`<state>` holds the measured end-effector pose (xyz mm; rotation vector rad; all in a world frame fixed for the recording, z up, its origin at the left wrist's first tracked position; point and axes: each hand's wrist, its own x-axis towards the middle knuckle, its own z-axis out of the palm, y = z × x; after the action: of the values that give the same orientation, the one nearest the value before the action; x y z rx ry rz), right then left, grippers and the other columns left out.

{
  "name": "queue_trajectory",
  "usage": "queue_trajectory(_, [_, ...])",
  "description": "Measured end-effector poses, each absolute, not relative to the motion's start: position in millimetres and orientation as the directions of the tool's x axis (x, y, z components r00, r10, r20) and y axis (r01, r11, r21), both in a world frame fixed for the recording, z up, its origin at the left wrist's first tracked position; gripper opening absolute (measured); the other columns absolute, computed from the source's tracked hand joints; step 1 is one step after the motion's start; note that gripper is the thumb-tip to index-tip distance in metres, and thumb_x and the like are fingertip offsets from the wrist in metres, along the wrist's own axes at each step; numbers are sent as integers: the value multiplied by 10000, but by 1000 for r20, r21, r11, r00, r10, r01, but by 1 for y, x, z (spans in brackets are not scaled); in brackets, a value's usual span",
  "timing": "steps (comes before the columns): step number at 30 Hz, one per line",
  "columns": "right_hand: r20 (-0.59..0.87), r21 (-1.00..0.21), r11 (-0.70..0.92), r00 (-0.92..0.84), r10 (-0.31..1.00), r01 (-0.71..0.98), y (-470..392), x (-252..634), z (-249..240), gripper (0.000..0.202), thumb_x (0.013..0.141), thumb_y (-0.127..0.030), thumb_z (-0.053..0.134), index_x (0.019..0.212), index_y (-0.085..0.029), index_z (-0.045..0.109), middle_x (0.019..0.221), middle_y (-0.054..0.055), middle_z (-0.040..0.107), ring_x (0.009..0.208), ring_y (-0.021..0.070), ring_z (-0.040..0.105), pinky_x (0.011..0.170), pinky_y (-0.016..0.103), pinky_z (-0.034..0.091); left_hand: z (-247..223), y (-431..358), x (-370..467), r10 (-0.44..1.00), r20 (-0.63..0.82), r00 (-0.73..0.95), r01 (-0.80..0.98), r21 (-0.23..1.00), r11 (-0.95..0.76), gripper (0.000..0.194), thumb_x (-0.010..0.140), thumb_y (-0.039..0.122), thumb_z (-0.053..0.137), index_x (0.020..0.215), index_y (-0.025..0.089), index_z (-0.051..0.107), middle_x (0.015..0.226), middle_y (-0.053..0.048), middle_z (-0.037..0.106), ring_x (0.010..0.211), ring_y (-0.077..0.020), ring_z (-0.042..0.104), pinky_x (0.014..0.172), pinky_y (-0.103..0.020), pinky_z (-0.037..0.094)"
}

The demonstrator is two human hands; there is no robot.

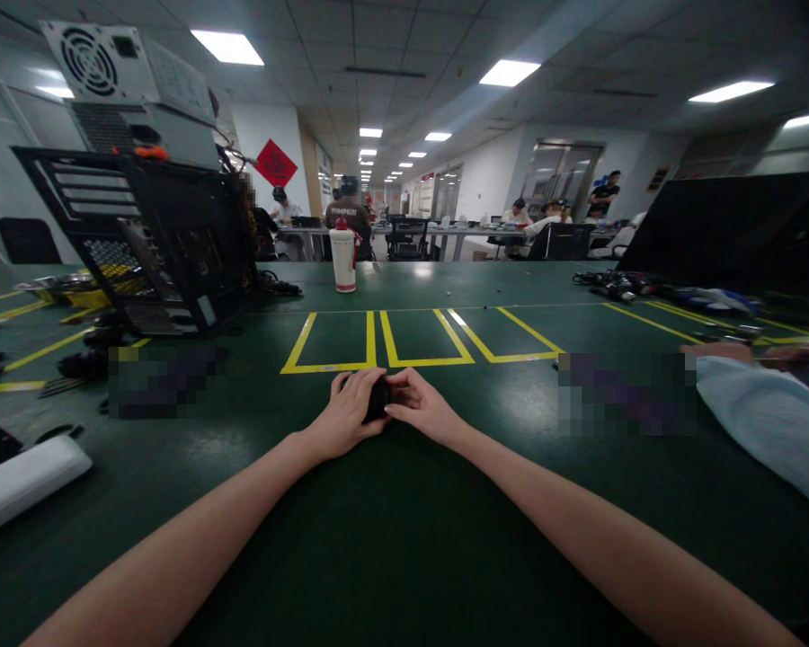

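A small black rounded object [377, 400] is between my two hands, just above or on the green table; much of it is hidden by fingers, so its kind does not show. My left hand [347, 412] wraps round its left side, fingers over the top and thumb below. From the right, my right hand [419, 406] pinches its edge between thumb and curled fingers. Just beyond the hands, yellow tape outlines [330, 367] mark three boxes on the table.
Past the tape stands a white cup [343, 261] with a red top. An opened black computer case [175, 243], with a power supply [118, 67] on top, rises at left. A white object [31, 485] lies near left. At right is another person's sleeve [755, 413].
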<state>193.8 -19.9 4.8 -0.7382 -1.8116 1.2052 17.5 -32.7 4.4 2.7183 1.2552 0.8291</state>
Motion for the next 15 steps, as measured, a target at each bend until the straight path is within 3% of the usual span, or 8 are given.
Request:
queue_trajectory(6, [312,-939,343,-466,828,-19,-19,191,6,220,731,-261,571,927,-199,493,931,13,530,884,138,544,815,311,455,7,-35,17,730,433,530,701,261,-664,601,753,268,528,1250,220,193,1236,-104,379,1157,-263,350,967,-452,191])
queue_trajectory(15, [278,-948,317,-469,838,5,-14,192,1,263,698,-280,612,914,-184,497,962,32,552,913,153,545,841,338,430,4,-34,17,733,447,513,704,269,-657,662,733,253,556,1278,228,181,1242,-90,372,1159,-250,340,980,-441,174])
